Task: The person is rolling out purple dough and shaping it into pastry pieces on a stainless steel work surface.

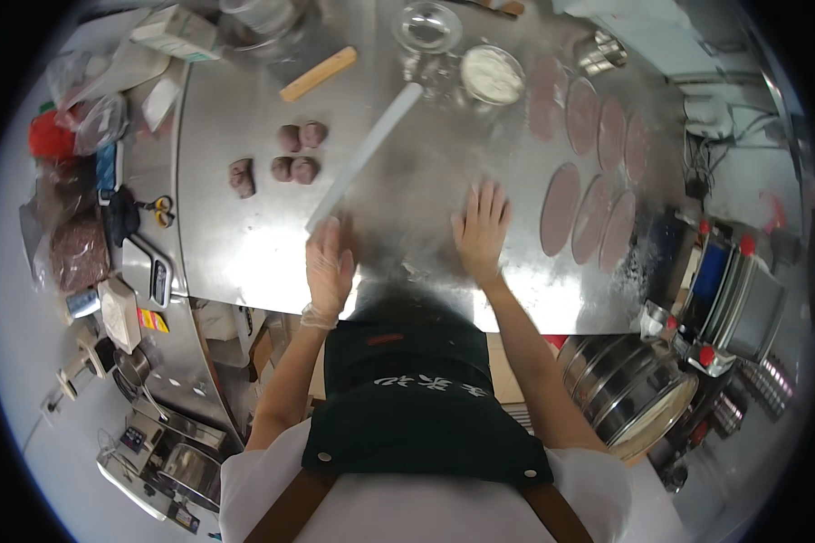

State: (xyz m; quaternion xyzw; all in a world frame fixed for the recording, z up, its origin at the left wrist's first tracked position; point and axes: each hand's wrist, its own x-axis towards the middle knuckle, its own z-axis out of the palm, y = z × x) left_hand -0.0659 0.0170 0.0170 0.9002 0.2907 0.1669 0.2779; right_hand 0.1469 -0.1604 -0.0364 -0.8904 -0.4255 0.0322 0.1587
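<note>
The long, straight, whitish bar (365, 156) lay slantwise on the shiny steel surface (235, 231), ahead of the clear-gloved left grip (328, 271), far end leaning right. That grip, nearer, was open, thumb apart; contact with the bar couldn't be told. The right grip (482, 233) lay flat, open, seemingly holding nothing.
</note>
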